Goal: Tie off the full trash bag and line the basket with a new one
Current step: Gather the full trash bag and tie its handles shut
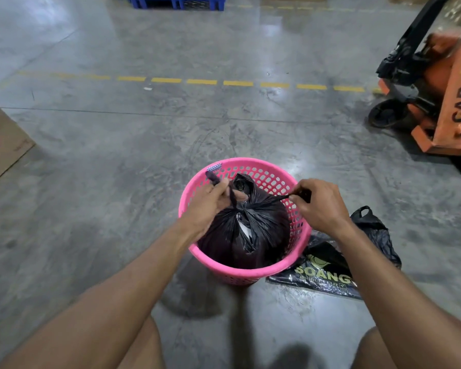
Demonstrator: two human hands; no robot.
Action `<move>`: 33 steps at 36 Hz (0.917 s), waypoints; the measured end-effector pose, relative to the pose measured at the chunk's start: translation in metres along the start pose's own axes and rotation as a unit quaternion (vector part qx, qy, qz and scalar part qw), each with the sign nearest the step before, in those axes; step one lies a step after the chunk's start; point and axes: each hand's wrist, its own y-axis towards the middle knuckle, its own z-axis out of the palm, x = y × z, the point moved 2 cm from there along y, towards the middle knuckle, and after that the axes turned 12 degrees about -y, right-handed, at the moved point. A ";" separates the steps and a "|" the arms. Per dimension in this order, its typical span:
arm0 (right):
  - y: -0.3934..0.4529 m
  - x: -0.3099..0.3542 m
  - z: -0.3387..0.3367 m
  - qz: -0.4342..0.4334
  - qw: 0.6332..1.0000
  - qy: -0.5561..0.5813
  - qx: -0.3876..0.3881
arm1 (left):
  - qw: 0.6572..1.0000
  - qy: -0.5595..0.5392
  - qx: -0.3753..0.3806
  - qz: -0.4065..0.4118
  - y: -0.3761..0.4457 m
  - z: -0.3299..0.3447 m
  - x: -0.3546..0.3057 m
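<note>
A pink perforated basket stands on the concrete floor in front of me. Inside it sits a full black trash bag, its neck gathered into a bunch at the top. My left hand grips one twisted handle of the bag, which sticks up past my fingers. My right hand pinches the other handle and holds it taut out to the right. A flat new black bag with yellow print lies on the floor, right of the basket and partly under my right forearm.
An orange pallet jack stands at the right. A cardboard box lies at the left edge. A blue pallet sits far back. A dashed yellow line crosses the floor. My knees show at the bottom.
</note>
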 end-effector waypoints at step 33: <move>0.003 0.054 0.023 -0.003 0.987 0.157 0.010 | 0.992 0.063 0.046 -0.100 0.022 0.016 -0.003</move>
